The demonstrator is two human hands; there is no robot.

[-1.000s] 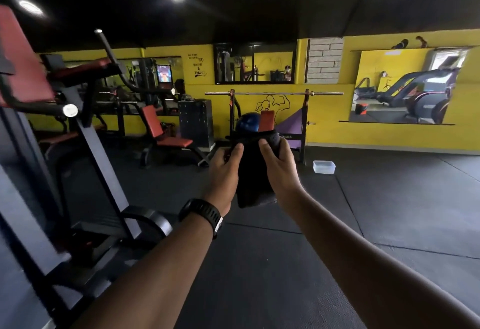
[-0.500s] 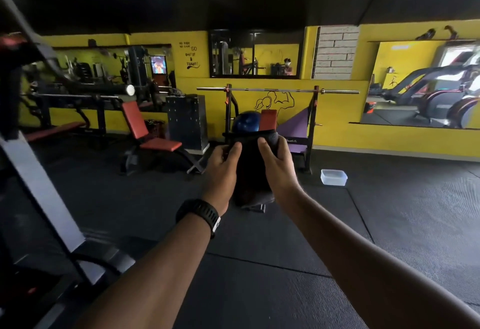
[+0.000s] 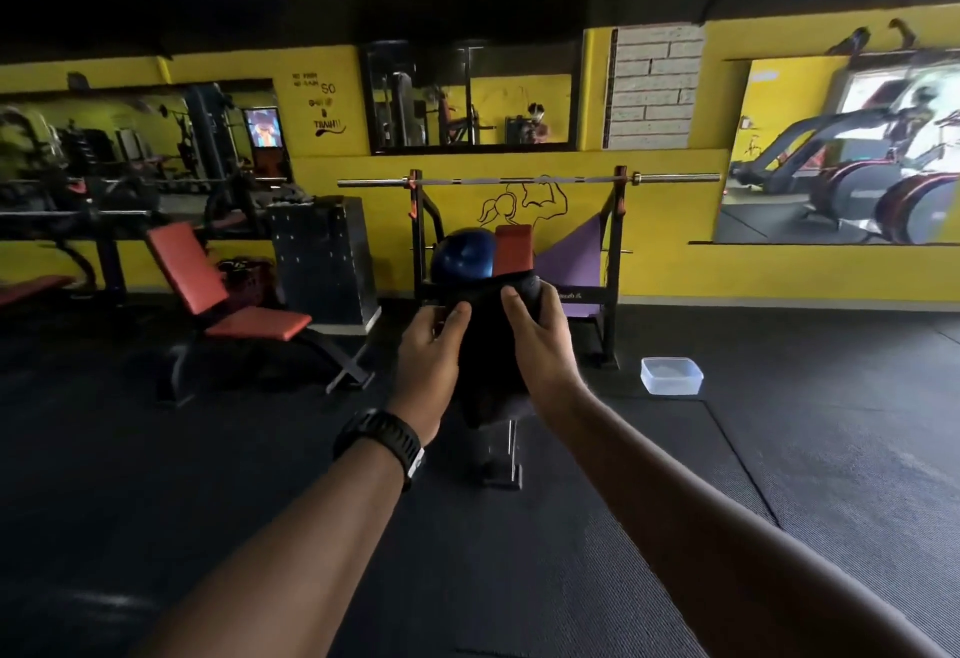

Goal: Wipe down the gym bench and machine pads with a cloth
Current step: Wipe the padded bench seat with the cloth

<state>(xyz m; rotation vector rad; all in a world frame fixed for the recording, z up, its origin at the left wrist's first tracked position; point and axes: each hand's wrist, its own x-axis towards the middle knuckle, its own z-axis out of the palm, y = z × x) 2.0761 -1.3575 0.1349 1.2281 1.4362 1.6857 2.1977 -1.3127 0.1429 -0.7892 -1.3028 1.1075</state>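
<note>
A dark cloth (image 3: 488, 356) hangs in front of me at arm's length. My left hand (image 3: 428, 363) grips its left side and my right hand (image 3: 543, 348) grips its right side, thumbs on the near face. Straight behind the cloth stands a bench press rack (image 3: 615, 262) with a bar (image 3: 519, 181) across it; only the foot (image 3: 501, 470) of its bench shows below the cloth. A red incline bench (image 3: 228, 293) stands to the left on the black floor.
A clear plastic tub (image 3: 671, 375) sits on the floor right of the rack. A blue ball (image 3: 464, 254) and a red pad (image 3: 513, 249) show above the cloth. A black box (image 3: 322, 257) stands by the yellow wall. Machines crowd the far left.
The view has moved forward and turned right: the machine frame at near left has dropped out of sight, and the rack and incline bench look closer. Both hands keep their hold on the cloth.
</note>
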